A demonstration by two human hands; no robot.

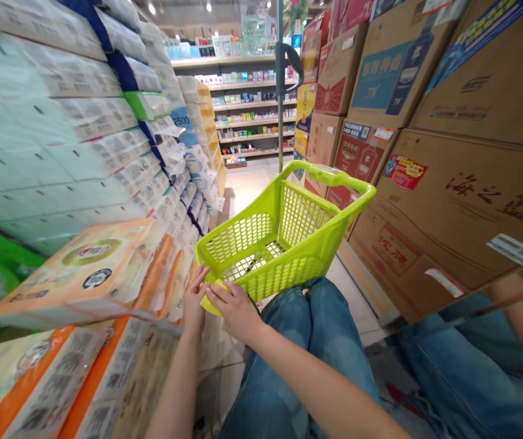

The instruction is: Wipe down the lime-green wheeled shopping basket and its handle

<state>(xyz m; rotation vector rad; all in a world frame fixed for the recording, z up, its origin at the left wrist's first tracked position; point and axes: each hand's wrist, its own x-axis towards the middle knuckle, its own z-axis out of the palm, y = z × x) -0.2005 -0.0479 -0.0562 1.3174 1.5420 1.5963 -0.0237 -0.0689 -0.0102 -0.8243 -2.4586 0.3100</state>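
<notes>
A lime-green plastic shopping cart (261, 268) with a perforated basket stands in front of my knees, its inside bare to the floor grid. At its near left corner, a plain yellow piece (212, 300), which looks like a folded cloth, sits between my hands. My left hand (194, 302) grips it from the left, with fingertips up against the cart's corner. From the right, my right hand (238, 312) presses its bent fingers onto the yellow cloth. The palms and the cloth's underside are hidden.
Packs of tissue paper (87, 268) are stacked close on my left. Cardboard cartons (472, 201) rise on the right beside a reflecting panel (481, 366). A grey pole with a handle (282, 79) stands behind the cart; stocked shelves (252, 116) lie beyond.
</notes>
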